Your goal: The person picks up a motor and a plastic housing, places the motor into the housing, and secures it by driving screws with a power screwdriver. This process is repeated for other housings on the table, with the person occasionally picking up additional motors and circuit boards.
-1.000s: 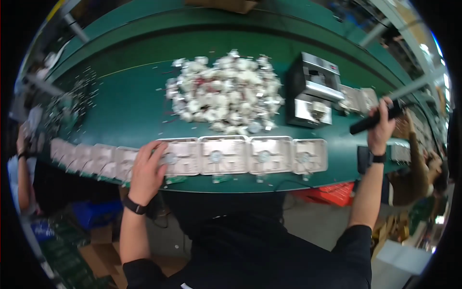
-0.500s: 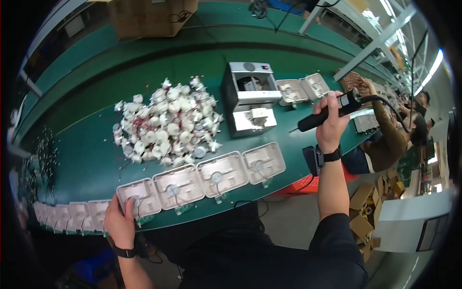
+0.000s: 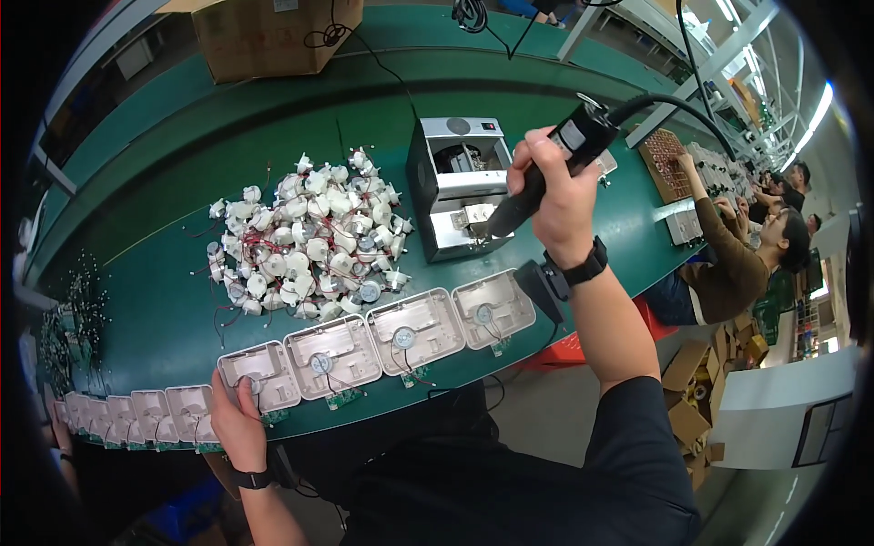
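Note:
My right hand (image 3: 563, 198) is wrapped around a black electric screwdriver (image 3: 583, 136), its cable running off to the upper right. The driver's front end points down at the front of a screw feeder (image 3: 469, 186); whether its bit touches there is too small to tell. At the front edge of the bench, my left hand (image 3: 239, 426) grips the left wall of an open white plastic housing (image 3: 280, 387), thumb inside over the round part. To its right, several similar housings (image 3: 414, 314) lie in a row, each with a round metal disc, wires and a small green board.
A big heap of white motor-like parts (image 3: 305, 237) with red wires covers the middle of the green bench (image 3: 155, 273). More housings (image 3: 150, 414) continue leftward. A cardboard box (image 3: 264, 41) stands at the back. A co-worker (image 3: 737, 264) sits at the right.
My right hand has swung the electric screwdriver leftward, from beside the screw feeder to its front. My left hand stays on the same housing.

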